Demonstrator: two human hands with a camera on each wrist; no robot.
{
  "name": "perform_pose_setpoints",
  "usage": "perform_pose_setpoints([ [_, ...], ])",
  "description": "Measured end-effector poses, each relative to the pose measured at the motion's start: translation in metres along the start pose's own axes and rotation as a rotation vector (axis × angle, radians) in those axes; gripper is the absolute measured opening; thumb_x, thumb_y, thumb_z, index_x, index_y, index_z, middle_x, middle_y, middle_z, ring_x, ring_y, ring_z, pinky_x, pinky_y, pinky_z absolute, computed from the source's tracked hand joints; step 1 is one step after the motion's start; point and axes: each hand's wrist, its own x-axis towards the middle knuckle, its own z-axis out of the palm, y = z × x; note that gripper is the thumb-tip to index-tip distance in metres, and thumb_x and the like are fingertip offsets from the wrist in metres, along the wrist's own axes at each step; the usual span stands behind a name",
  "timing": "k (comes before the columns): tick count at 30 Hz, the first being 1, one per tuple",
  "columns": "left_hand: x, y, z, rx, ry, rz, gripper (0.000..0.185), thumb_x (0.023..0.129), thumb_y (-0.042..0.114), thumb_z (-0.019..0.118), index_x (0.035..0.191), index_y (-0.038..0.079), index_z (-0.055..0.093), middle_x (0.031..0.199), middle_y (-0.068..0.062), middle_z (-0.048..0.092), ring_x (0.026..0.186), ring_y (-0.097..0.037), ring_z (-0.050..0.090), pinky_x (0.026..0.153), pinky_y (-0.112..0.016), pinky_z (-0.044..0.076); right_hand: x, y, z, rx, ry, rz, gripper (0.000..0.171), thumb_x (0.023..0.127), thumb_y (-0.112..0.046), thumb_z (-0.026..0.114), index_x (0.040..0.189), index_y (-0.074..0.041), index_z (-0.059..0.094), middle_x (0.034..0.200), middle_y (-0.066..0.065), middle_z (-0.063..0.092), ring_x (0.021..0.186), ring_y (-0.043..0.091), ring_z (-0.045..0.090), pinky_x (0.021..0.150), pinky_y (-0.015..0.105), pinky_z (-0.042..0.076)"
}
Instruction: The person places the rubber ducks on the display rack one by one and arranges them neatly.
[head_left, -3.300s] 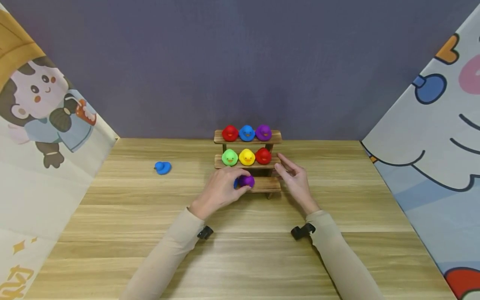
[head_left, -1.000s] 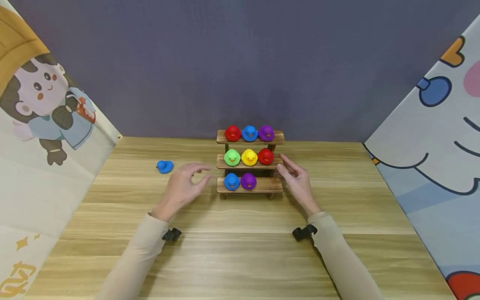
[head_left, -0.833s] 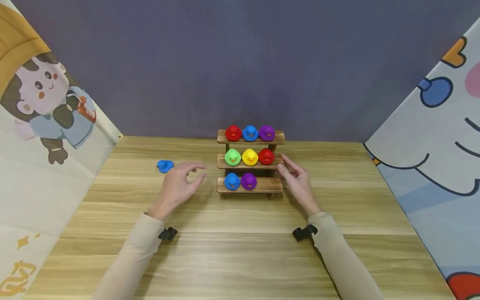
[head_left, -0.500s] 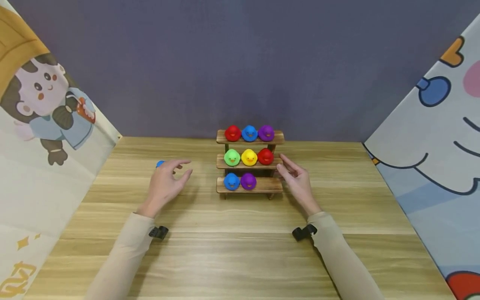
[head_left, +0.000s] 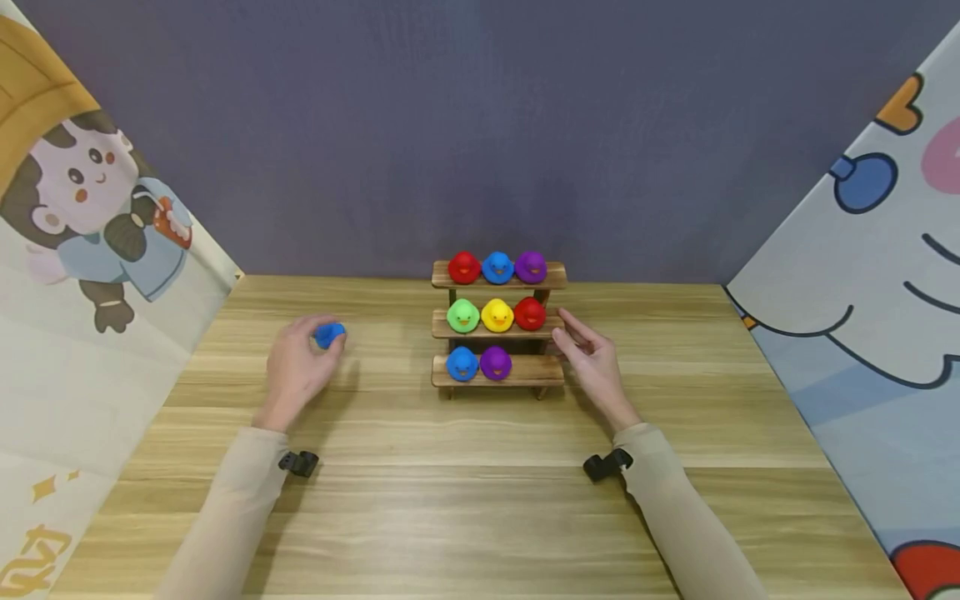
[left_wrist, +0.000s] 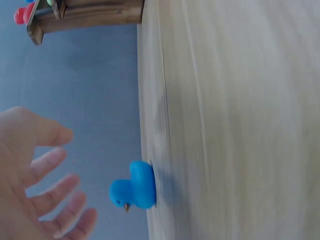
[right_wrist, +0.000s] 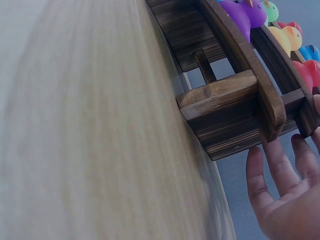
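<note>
Holding eight ducks, the wooden rack (head_left: 498, 377) stands by your relaxed, empty right hand (head_left: 592, 362). Your left hand (head_left: 296, 371) has left it, fingers spread around the loose blue duck (head_left: 329, 335) on the table (head_left: 480, 492).

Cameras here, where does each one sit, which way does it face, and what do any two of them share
Head: sits above, looks forward and down at the table, rack, both forearms, left hand and right hand.
Left wrist: sits on that wrist, looks past open fingers at the blue duck, apart from them.
Right wrist: sits on that wrist, looks along the table at the rack's end; fingers beside it.
Shared: the lone blue duck shows in head and left wrist.
</note>
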Motion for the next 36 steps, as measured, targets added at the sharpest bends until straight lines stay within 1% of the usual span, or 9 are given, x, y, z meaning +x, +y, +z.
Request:
perform_pose_setpoints([
  [3,0.002,-0.006,-0.004,0.032,-0.059,-0.033,0.042,0.098,0.018,0.071,0.136,0.002,0.069,0.144,-0.027,0.064,0.133,-0.053,0.057,0.111,-0.068,0.044,0.0,0.0,0.0,0.001,0.003,0.0,0.05,0.105,-0.017,0.07,0.152,-0.009,0.059,0.138,0.025,0.067,0.087,0.006,0.079,0.081,0.027,0.065],
  [6,0.003,-0.011,-0.006,0.046,-0.128,-0.032,0.046,0.1,0.017,0.068,0.142,0.0,0.064,0.147,-0.03,0.061,0.135,-0.055,0.055,0.113,-0.07,0.043,-0.001,-0.001,0.001,0.003,0.005,-0.001,0.049,0.105,-0.016,0.07,0.152,-0.008,0.059,0.137,0.026,0.067,0.086,0.004,0.079,0.081,0.027,0.065],
  [11,0.003,-0.016,-0.007,0.059,-0.203,-0.054,0.046,0.101,0.016,0.064,0.145,0.001,0.062,0.147,-0.03,0.06,0.134,-0.054,0.057,0.11,-0.071,0.045,-0.001,0.0,0.0,0.009,0.008,-0.007,0.049,0.104,-0.015,0.07,0.151,-0.006,0.059,0.135,0.028,0.067,0.087,0.005,0.079,0.081,0.026,0.065],
  [19,0.004,-0.021,-0.013,0.112,-0.195,-0.037,0.042,0.099,0.009,0.062,0.14,0.002,0.066,0.146,-0.032,0.06,0.127,-0.057,0.06,0.096,-0.07,0.052,-0.001,0.0,0.0,0.012,0.002,-0.017,0.049,0.104,-0.014,0.069,0.152,-0.005,0.058,0.136,0.031,0.066,0.086,0.002,0.078,0.08,0.025,0.065],
  [23,0.005,-0.026,-0.014,0.15,-0.184,-0.026,0.038,0.098,0.005,0.063,0.135,0.002,0.069,0.142,-0.031,0.064,0.101,-0.047,0.07,0.072,-0.053,0.057,-0.002,0.0,0.0,0.017,-0.002,-0.016,0.049,0.104,-0.014,0.07,0.152,-0.006,0.059,0.135,0.033,0.066,0.085,0.002,0.078,0.079,0.025,0.065],
  [25,0.006,-0.028,-0.014,0.175,-0.17,-0.02,0.036,0.097,0.005,0.064,0.132,0.002,0.072,0.136,-0.03,0.067,0.081,-0.037,0.067,0.058,-0.042,0.05,-0.002,0.0,0.001,0.02,0.003,-0.018,0.049,0.104,-0.014,0.07,0.151,-0.006,0.059,0.134,0.033,0.066,0.085,0.003,0.078,0.079,0.026,0.065],
  [28,0.007,-0.027,-0.014,0.207,-0.147,-0.014,0.031,0.098,0.008,0.068,0.128,0.004,0.074,0.128,-0.028,0.072,0.07,-0.029,0.06,0.051,-0.034,0.041,-0.001,0.0,0.001,0.02,0.012,-0.023,0.048,0.104,-0.013,0.07,0.151,-0.005,0.06,0.134,0.035,0.064,0.085,0.003,0.078,0.08,0.027,0.065],
  [33,0.007,-0.026,-0.014,0.232,-0.136,-0.006,0.031,0.098,0.02,0.074,0.125,0.006,0.076,0.121,-0.025,0.075,0.082,-0.04,0.07,0.055,-0.04,0.048,0.0,0.002,0.0,0.02,0.019,-0.021,0.047,0.104,-0.013,0.07,0.15,-0.005,0.06,0.135,0.036,0.062,0.085,0.003,0.078,0.081,0.028,0.065],
  [36,0.006,-0.027,-0.015,0.234,-0.174,0.016,0.037,0.095,0.022,0.077,0.128,0.006,0.074,0.126,-0.028,0.073,0.094,-0.048,0.072,0.064,-0.051,0.056,0.0,0.001,0.001,0.024,0.013,-0.022,0.048,0.104,-0.014,0.07,0.15,-0.005,0.06,0.135,0.035,0.063,0.085,0.003,0.078,0.08,0.027,0.065],
])
